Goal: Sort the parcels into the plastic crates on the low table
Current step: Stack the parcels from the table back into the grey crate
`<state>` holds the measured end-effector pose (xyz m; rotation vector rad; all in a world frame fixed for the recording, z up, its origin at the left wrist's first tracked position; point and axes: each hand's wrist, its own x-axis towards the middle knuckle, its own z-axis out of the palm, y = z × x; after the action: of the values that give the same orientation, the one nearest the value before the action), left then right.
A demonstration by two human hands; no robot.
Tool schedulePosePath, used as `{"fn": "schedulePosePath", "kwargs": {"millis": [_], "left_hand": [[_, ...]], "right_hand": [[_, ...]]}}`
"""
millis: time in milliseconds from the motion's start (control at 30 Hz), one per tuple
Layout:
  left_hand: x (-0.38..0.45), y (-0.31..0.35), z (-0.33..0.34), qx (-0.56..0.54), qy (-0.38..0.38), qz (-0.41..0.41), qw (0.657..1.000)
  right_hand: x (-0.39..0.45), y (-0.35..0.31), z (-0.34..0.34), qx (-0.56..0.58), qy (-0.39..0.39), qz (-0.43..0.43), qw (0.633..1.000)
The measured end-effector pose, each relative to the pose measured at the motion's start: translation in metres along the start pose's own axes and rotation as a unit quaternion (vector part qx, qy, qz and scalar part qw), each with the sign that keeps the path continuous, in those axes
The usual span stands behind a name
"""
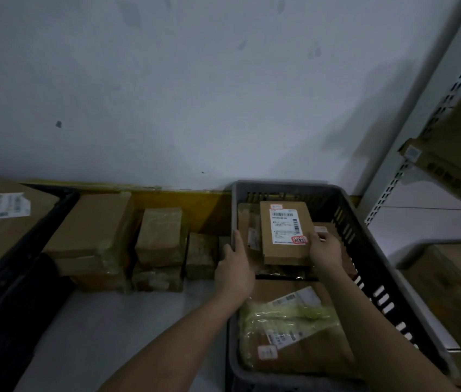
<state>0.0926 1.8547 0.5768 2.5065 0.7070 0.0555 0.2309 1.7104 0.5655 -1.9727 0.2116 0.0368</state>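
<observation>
While left hand (233,267) grips crate (365,230) | right hand (326,250) pinches barcode-labelled parcel (285,233)

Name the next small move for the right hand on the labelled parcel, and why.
Probably let go. The right hand holds the labelled parcel by its right edge, and it already seems to lie flat on other parcels inside the grey crate. The left hand grips the crate's left rim.

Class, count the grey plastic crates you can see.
1: the grey crate at right, holding parcels, left hand on its rim. A dark bin at left may be another.
</observation>
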Motion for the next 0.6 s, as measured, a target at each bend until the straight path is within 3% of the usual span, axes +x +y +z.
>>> {"fn": "schedulePosePath", "kwargs": {"millis": [133,233,300,400,600], "left_hand": [[0.0,0.0,0.0,-0.017,-0.001,-0.004,1.0],[0.001,-0.001,0.001,-0.029,0.003,-0.001,1.0],[0.002,-0.001,0.002,-0.027,0.004,-0.002,1.0],[0.004,-0.002,0.003,-0.024,0.001,-0.005,1.0],[0.006,-0.001,0.003,-0.012,0.0,-0.004,1.0]], "right_hand": [[0.003,-0.004,0.024,0.02,-0.027,0.018,0.999],[0.008,-0.003,0.033,0.021,-0.098,-0.004,0.995],[0.006,-0.003,0.036,-0.036,-0.162,-0.057,0.985],[0.004,0.0,0.042,-0.203,-0.146,-0.164,0.954],[-0.005,0.011,0.047,-0.246,-0.204,-0.204,0.925]]}}
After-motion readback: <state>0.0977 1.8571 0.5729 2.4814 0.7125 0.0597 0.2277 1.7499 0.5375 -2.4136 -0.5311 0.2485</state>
